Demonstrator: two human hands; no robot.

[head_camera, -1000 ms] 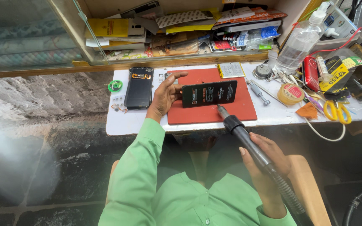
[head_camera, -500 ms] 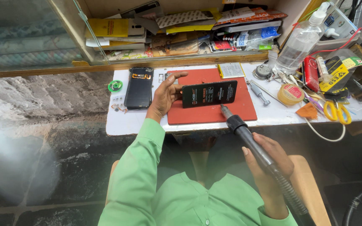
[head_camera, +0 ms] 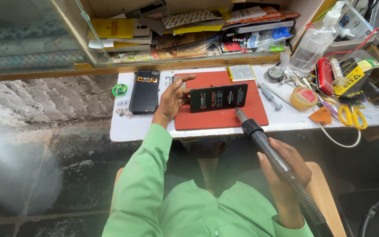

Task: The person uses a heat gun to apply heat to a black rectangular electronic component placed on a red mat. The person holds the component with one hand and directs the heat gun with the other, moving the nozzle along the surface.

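One hot-air wand (head_camera: pixel 259 136), nozzle toward phone screen (head_camera: pixel 218 97).

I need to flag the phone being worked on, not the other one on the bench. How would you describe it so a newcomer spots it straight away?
Start at the white worktop and find the red mat in its middle. The phone lies flat on that mat, steadied at its near end by the left hand, with the nozzle of the black hot-air tool at its lower edge. The other dark phone sits off the mat, to the left.
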